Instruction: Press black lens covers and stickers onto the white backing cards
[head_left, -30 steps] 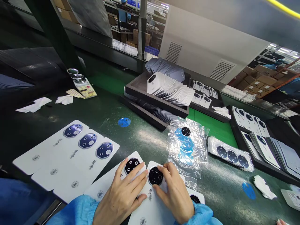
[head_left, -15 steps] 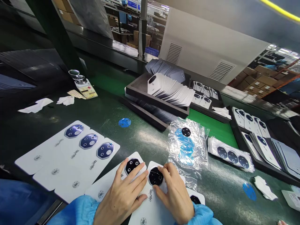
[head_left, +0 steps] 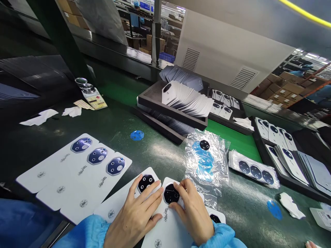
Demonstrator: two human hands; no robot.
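White phone back covers lie before me on the green-black bench. Across one back cover (head_left: 119,201) and the cover beside it, my left hand (head_left: 136,210) rests with its fingers stretched and apart. Its fingertips partly hide a black camera lens plate (head_left: 146,182). Close by, my right hand (head_left: 192,210) has thumb and curled fingers at the right edge of another black lens plate (head_left: 170,193), set in the top of a second white cover (head_left: 157,230). More covers lie partly beneath my right forearm. Three white covers with blue-filmed lens plates (head_left: 97,156) overlap on the left.
A clear plastic bag (head_left: 219,151) with blue films lies ahead, beside a pack of lens plates (head_left: 245,177). Dark trays (head_left: 178,115) hold stacked back covers. Loose blue films (head_left: 137,135), a crumpled tissue (head_left: 291,205) and round tins (head_left: 88,88) are around. Someone's fingertips (head_left: 311,244) show bottom right.
Both hands stay almost where they were. My right fingers shift very slightly at the lens plate's edge, and the whole view drifts a little.
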